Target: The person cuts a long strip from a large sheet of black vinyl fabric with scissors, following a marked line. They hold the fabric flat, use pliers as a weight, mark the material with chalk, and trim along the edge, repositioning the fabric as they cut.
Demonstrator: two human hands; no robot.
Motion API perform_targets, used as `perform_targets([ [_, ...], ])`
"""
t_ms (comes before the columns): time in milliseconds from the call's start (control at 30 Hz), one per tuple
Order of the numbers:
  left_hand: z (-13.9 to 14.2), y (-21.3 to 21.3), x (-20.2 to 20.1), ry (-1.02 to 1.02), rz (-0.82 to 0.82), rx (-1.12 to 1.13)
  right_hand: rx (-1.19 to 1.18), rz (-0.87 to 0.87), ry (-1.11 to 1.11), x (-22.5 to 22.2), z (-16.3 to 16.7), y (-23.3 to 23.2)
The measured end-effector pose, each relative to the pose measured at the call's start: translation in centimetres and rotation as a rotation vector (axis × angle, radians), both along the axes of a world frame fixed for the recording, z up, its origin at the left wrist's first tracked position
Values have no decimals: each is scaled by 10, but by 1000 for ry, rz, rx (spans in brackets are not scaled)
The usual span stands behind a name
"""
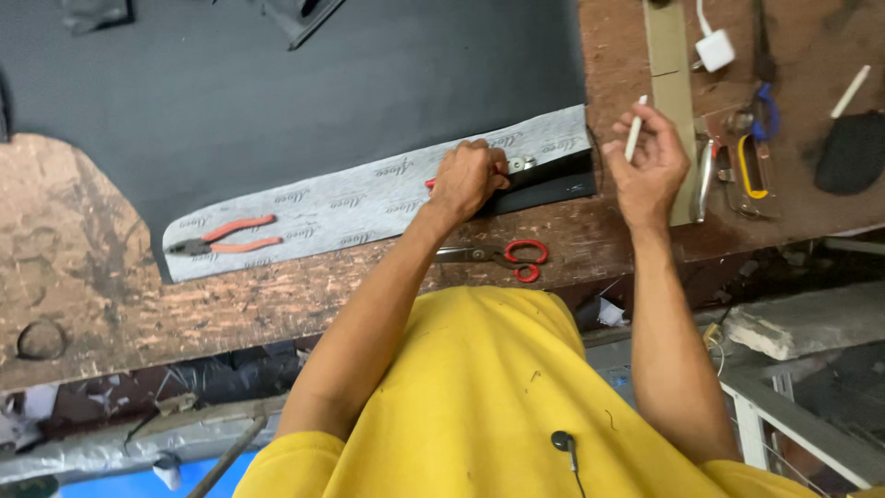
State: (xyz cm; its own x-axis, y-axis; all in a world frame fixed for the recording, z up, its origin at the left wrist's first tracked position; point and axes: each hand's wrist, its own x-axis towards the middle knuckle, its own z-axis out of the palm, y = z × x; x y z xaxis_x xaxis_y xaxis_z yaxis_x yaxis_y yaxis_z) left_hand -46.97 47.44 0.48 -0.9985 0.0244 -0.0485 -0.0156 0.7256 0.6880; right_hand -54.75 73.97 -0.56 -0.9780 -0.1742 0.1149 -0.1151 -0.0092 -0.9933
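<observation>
Worn and scarred, your wooden desk (304,304) fills the view from above, its brown top scuffed pale in places. Across its far half lies a large sheet of dark grey material (277,83), its near edge folded over to show a pale grey printed backing strip (369,198). It looks soft and limp, light but floppy, so it would likely sag if lifted by one corner; holding it flat near the folded edge seems the surest grip.

Your left hand (467,177) presses down on that strip near its right end, fingers curled tight around a small tool with a red handle and a metal tip; what kind of tool it is cannot be made out. Your right hand (648,161) is raised just beside the sheet's right edge, fingers pinched narrowly on a slim white marking stick (635,129).

Orange-handled pliers (226,236) rest on the strip's left end. Red-handled scissors (502,255) lie on the bare wood near your left wrist. Further right sit a blue and yellow utility knife (754,157) and a white charger plug (715,49).
</observation>
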Motion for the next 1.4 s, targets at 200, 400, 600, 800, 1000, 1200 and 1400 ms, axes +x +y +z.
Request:
perform_targets([
  [200, 4, 4, -2, -20, 23, 20, -11, -14, -95, 7, -14, -1],
  [400, 2, 8, -4, -39, 36, -14, -67, -32, -116, 4, -23, -9],
  [600, 1, 12, -3, -42, 77, -50, -25, -12, -112, -5, -33, -14],
  [800, 7, 8, 2, -42, 66, -10, 56, -32, -128, -18, -46, -16],
  [1000, 12, -2, 43, 27, 13, -109, 100, -50, -154, -16, -55, -14],
  [1200, 8, -33, 84, 37, 19, -231, 193, -46, -102, -13, -61, -8],
  [1400, 22, -77, 93, -15, 33, 59, 175, -12, -114, -10, -66, 0],
])
